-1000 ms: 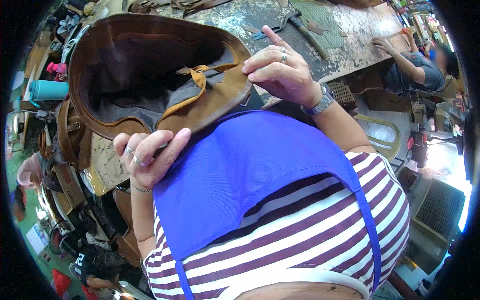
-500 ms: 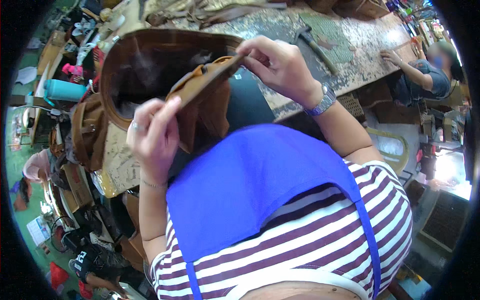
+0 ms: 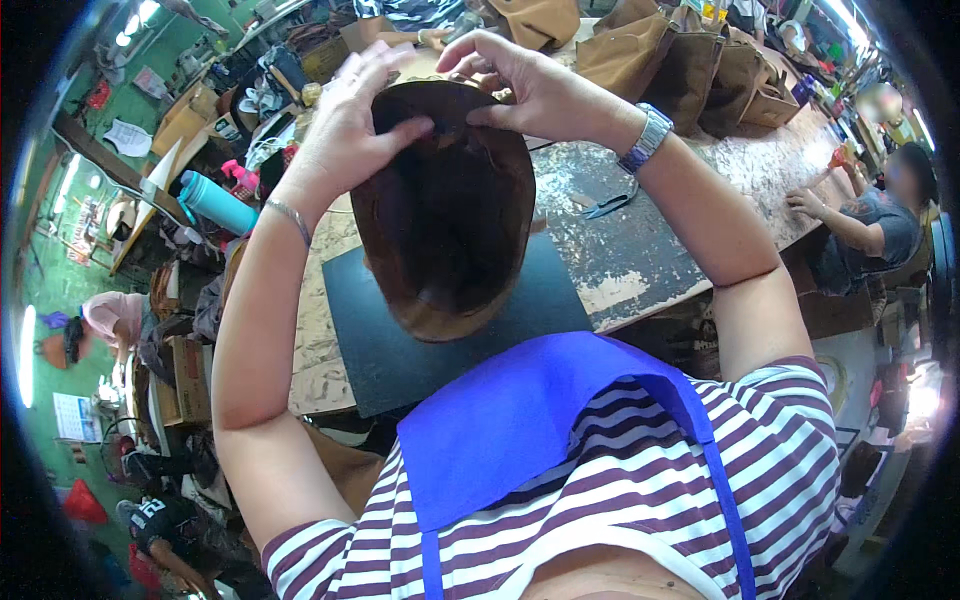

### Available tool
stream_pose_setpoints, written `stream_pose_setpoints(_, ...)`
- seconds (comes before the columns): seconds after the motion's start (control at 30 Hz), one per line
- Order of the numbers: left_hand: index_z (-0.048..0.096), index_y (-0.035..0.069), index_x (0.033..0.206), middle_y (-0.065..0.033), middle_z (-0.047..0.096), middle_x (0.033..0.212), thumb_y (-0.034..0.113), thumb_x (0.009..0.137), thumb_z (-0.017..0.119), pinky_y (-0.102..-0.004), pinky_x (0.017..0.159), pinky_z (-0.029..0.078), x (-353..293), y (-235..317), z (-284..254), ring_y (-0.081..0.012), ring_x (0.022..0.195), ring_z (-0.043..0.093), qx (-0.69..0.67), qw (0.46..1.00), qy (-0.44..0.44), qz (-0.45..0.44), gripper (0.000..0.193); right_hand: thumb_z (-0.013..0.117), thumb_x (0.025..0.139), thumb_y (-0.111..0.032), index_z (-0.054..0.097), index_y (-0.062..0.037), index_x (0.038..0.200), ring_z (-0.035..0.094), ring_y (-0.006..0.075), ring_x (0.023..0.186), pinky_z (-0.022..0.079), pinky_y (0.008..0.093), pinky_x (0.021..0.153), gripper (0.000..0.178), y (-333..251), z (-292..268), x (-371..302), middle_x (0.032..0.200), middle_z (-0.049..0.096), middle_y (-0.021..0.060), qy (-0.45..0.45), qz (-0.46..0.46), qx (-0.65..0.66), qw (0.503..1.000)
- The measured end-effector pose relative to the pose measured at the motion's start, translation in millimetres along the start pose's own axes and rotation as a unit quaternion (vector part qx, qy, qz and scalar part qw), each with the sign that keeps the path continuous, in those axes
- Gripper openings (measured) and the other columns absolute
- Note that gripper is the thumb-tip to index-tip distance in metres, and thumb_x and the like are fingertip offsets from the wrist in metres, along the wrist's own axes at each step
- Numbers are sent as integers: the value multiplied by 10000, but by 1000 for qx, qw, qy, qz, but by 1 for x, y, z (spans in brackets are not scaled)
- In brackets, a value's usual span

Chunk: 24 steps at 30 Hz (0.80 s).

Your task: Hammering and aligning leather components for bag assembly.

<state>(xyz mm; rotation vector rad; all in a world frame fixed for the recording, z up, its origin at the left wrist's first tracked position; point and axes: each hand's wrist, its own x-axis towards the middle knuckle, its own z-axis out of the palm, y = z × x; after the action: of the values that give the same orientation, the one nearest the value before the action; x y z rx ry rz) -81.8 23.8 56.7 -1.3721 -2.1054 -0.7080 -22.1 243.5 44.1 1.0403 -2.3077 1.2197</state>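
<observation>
A brown leather bag (image 3: pixel 450 215) hangs in front of me above the table. Its open mouth faces me and the inside looks dark. My left hand (image 3: pixel 350 130) grips the far left of its rim, the thumb hooked inside and the fingers blurred behind. On the far right of the rim, my right hand (image 3: pixel 535 98) is closed, thumb inside and fingers curled over the edge. Below the bag lies a flat dark mat (image 3: pixel 355 345) on the worn tabletop (image 3: pixel 640 255).
A blue-handled hand tool (image 3: pixel 608 206) lies right of the bag. Several brown bags (image 3: pixel 655 70) stand at the back. A teal bottle (image 3: pixel 218 203) is at the left. One person (image 3: pixel 850 235) sits at the table's right; another person's arm (image 3: pixel 430 38) shows at the far side.
Both hands have moved up and farther away, from the strip of brown leather they held to the bag's far rim. The bag has turned its mouth toward me. My view has tilted up.
</observation>
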Motion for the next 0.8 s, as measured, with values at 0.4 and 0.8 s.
stream_pose_setpoints(0.4,575,2,1104,-16,642,954,207,941,522,-210,719,496,-47,-3,-16,-53,809,591,-515,744,-158,-396,267,603,898,-243,649,-18,988,526,8,783,448,190,711,246,20,27,-18,871,628,-34,-11,213,274,938)
stream_pose_setpoints(0.8,617,-30,1037,-36,650,912,209,955,494,-217,707,491,-75,0,7,-74,780,599,-469,753,-142,-438,281,622,883,-265,655,-12,969,546,20,734,463,199,676,269,32,75,-30,815,645,-19,-65,252,248,933)
